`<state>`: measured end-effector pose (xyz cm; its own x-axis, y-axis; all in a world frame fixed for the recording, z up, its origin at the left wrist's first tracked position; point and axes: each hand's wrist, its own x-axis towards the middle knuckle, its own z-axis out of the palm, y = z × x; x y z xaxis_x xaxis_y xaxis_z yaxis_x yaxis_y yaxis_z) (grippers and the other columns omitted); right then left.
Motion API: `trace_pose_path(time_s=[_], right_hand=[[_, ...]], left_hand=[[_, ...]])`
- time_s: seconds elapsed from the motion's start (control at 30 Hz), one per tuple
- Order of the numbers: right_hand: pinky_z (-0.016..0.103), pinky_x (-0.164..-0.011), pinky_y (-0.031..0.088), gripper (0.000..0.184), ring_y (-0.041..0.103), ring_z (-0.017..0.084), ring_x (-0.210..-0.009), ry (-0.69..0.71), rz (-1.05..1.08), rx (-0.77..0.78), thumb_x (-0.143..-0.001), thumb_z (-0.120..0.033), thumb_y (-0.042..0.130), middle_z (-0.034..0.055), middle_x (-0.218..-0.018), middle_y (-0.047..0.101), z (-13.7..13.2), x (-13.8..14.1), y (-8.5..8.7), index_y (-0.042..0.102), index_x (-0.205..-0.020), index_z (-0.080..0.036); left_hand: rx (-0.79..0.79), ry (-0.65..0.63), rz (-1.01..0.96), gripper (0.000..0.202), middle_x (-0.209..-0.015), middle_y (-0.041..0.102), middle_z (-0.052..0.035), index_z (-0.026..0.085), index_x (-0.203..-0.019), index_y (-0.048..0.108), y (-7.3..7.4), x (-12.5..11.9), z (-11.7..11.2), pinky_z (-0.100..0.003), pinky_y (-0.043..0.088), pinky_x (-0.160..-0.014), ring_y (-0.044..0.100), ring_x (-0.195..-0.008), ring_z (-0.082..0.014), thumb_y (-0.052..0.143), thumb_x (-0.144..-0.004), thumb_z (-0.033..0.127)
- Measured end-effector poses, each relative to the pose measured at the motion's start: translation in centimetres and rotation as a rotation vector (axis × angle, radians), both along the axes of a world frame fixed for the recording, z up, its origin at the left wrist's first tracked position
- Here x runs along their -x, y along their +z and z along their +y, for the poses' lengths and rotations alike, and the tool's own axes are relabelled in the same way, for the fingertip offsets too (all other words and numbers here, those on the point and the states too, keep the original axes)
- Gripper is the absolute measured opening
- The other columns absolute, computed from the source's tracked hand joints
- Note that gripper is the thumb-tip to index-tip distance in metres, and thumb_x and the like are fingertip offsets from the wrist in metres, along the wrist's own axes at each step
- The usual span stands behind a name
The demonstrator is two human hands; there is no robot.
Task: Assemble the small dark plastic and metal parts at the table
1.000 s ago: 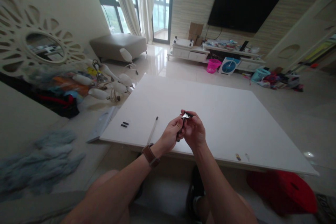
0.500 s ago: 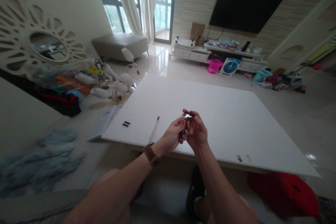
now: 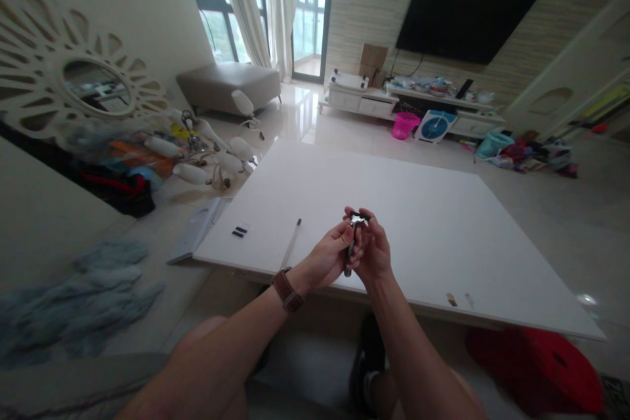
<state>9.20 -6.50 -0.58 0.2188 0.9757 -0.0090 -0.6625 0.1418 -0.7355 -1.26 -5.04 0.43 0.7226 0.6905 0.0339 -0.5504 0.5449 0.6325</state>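
Observation:
My left hand is closed around the dark handle of a razor, which stands roughly upright above the table's near edge. Its silver neck shines below a dark crosswise head. My right hand is closed too, its fingers at the head and the handle; they partly hide the razor. A brown watch strap circles my left wrist. Left of my hands, a thin pale stick with a dark tip lies on the white tabletop. Farther left are two small black strips on something clear.
Near the front right edge lie a small gold-and-black piece and a small pale loop. A red stool or cushion is below that edge. Lamp shades and bags crowd the floor at left. A pink basket stands beyond the table.
The razor's handle has swung slightly closer to upright between my hands. The whole view has shifted a little; things on the table lie as before.

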Motion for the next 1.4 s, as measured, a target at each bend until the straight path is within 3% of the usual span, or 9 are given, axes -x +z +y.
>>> trace_pose_path(time_s=[0.07, 0.13, 0.67, 1.0, 1.17, 1.4], right_hand=[[0.022, -0.057, 0.057, 0.022, 0.071, 0.016, -0.088, -0.008, 0.036, 0.02, -0.08, -0.044, 0.069, 0.0005, -0.104, 0.077, -0.01, 0.03, -0.08, 0.069, -0.096, -0.029], [0.023, -0.062, 0.058, 0.021, 0.071, 0.016, -0.094, 0.005, 0.059, 0.029, -0.081, -0.044, 0.069, 0.0009, -0.102, 0.077, -0.05, -0.02, -0.09, 0.07, -0.096, -0.029], [0.023, -0.069, 0.06, 0.023, 0.073, 0.014, -0.091, 0.006, 0.174, -0.005, -0.067, -0.037, 0.082, -0.003, -0.1, 0.078, -0.05, 0.0, -0.31, 0.073, -0.088, -0.032], [0.021, -0.061, 0.059, 0.024, 0.073, 0.015, -0.088, 0.043, 0.179, -0.03, -0.072, -0.038, 0.078, -0.0002, -0.096, 0.078, -0.15, -0.22, 0.01, 0.073, -0.094, -0.03], [0.025, -0.072, 0.06, 0.022, 0.073, 0.017, -0.093, 0.092, 0.149, -0.034, -0.077, -0.038, 0.072, 0.0016, -0.1, 0.078, -0.15, -0.48, -0.14, 0.072, -0.096, -0.026], [0.027, -0.074, 0.06, 0.021, 0.073, 0.016, -0.091, 0.087, 0.133, -0.031, -0.081, -0.035, 0.067, 0.0013, -0.101, 0.077, -0.12, -0.49, -0.18, 0.071, -0.099, -0.026]], left_hand=[[-0.009, -0.025, -0.006, 0.036, -0.067, 0.051, 0.001, 0.015, -0.083, 0.056, 0.01, 0.06, -0.08, -0.018, 0.036, -0.046, 0.044, -0.052, -0.0074, 0.073, -0.082, 0.048], [-0.02, -0.038, -0.011, 0.036, -0.068, 0.051, 0.0009, 0.015, -0.083, 0.056, 0.04, 0.13, -0.18, -0.019, 0.035, -0.046, 0.044, -0.052, -0.0072, 0.071, -0.083, 0.048], [-0.03, 0.004, 0.014, 0.038, -0.067, 0.053, 0.0011, 0.015, -0.084, 0.057, -0.03, -0.1, -0.25, -0.019, 0.037, -0.048, 0.046, -0.052, -0.0072, 0.073, -0.082, 0.05], [-0.037, -0.02, 0.014, 0.039, -0.068, 0.052, 0.0011, 0.015, -0.084, 0.056, 0.22, 0.03, -0.37, -0.018, 0.036, -0.047, 0.047, -0.053, -0.0072, 0.072, -0.082, 0.05], [-0.046, -0.014, 0.016, 0.037, -0.068, 0.05, 0.0008, 0.014, -0.081, 0.055, 0.48, 0.12, -0.47, -0.018, 0.035, -0.045, 0.047, -0.053, -0.0076, 0.069, -0.085, 0.048], [-0.031, -0.017, 0.018, 0.036, -0.067, 0.05, 0.0011, 0.015, -0.081, 0.053, 0.4, 0.06, -0.41, -0.018, 0.034, -0.045, 0.046, -0.052, -0.0075, 0.07, -0.084, 0.047]])
